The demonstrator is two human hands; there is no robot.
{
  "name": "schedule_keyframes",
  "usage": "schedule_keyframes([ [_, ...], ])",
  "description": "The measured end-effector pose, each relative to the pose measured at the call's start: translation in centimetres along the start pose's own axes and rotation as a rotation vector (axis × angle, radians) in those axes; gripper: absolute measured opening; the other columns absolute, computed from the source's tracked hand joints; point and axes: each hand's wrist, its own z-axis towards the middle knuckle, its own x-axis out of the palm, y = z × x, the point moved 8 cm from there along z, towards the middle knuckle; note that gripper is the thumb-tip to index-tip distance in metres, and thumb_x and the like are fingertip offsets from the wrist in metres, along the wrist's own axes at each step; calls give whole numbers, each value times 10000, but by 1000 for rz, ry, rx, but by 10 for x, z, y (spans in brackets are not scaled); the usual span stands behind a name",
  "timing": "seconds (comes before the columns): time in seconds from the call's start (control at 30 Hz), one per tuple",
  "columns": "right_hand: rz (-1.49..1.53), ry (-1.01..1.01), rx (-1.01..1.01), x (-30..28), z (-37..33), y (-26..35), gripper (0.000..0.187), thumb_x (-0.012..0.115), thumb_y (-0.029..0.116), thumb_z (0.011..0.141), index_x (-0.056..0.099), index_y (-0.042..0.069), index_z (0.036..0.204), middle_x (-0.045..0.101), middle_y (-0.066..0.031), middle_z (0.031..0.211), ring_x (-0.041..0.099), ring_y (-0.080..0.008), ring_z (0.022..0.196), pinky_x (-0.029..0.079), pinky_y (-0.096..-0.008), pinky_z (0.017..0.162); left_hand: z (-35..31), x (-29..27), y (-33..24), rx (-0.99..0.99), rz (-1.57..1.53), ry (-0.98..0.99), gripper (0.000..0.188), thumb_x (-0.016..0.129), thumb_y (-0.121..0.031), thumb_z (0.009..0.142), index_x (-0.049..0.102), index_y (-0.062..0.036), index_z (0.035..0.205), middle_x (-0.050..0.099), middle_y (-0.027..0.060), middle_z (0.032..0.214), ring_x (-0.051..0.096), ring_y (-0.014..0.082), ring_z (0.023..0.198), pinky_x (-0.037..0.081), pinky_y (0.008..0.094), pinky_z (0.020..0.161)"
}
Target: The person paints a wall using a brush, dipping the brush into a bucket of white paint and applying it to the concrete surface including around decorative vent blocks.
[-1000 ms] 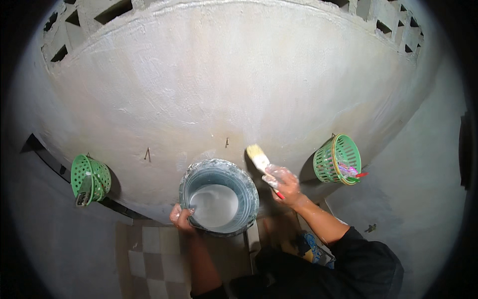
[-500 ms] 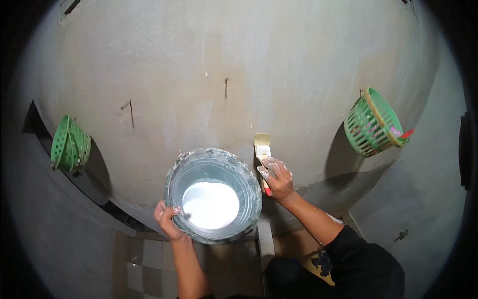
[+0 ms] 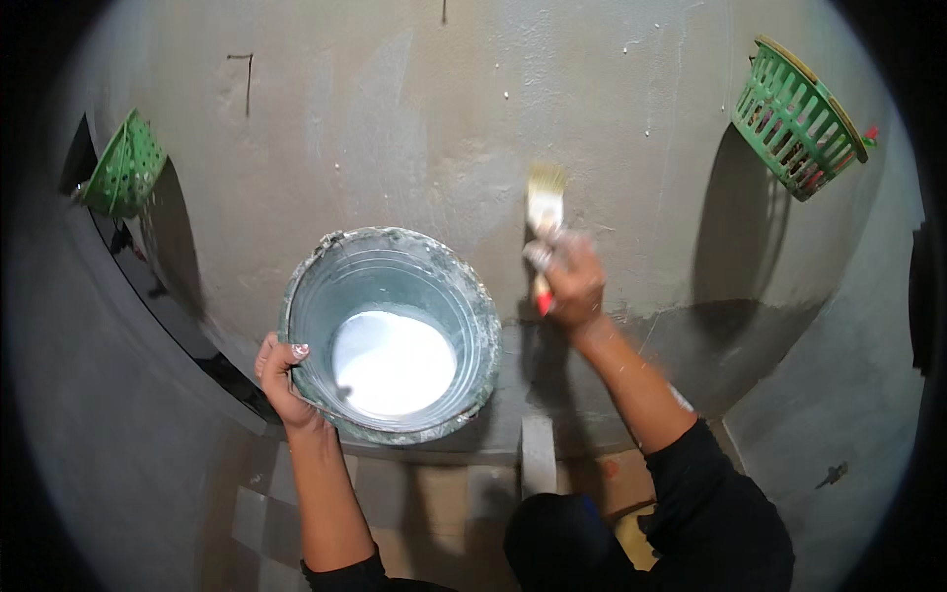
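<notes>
My left hand (image 3: 287, 380) grips the rim of a dark, paint-crusted bucket (image 3: 473, 286) at its left side, thumb over the edge. White paint (image 3: 397, 363) lies in the bottom of the bucket, which is tilted so its mouth shows. My right hand (image 3: 572, 276), smeared with white and slightly blurred, is closed round a paintbrush (image 3: 546, 202) with a red handle end. The pale bristles point up at the grey wall (image 3: 444, 148); whether they touch it I cannot tell. The brush is to the right of the bucket and higher.
A green perforated basket (image 3: 123, 168) hangs at the left and a green slotted basket (image 3: 794, 118) at the right. A nail (image 3: 249, 84) sticks out of the wall at the upper left. Below are floor tiles (image 3: 286, 479) and a narrow ledge (image 3: 538, 454).
The view has tilted lower, so the nails and baskets sit higher in it. The bucket appears further left and up; my right hand and brush appear higher and slightly right. Both grips stay.
</notes>
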Motion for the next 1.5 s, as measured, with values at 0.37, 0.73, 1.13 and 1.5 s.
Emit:
schedule_keyframes([
  [0.37,301,-9,-32,-48,12,0,302,717,-22,727,750,65,1015,692,-154,1136,677,-352,1041,562,-442,867,5,-8,34,11,29,53,71,536,-39,736,506,-60,675,596,56,701,534,130,601,460,257,584],
  [0.73,382,322,-275,12,-32,7,153,722,117,807,718,82,956,704,-153,1198,686,-321,1070,594,-415,785,14,-43,72,-34,-61,58,233,511,-129,792,604,18,947,682,156,935,665,244,831,573,361,783],
  [1.13,217,108,-193,49,-117,-17,103,780,111,776,715,135,852,701,-27,1254,602,-263,1170,523,-474,904,19,-40,72,-43,-102,32,252,494,-149,787,604,31,924,690,160,896,662,236,791,566,330,762],
  [1.5,17,-2,-194,5,-23,-7,128,802,96,743,750,100,861,721,-95,1024,670,-272,1011,576,-401,811,26,-41,87,-57,-206,4,102,521,-101,736,559,-11,766,660,140,781,609,199,673,523,291,659],
])
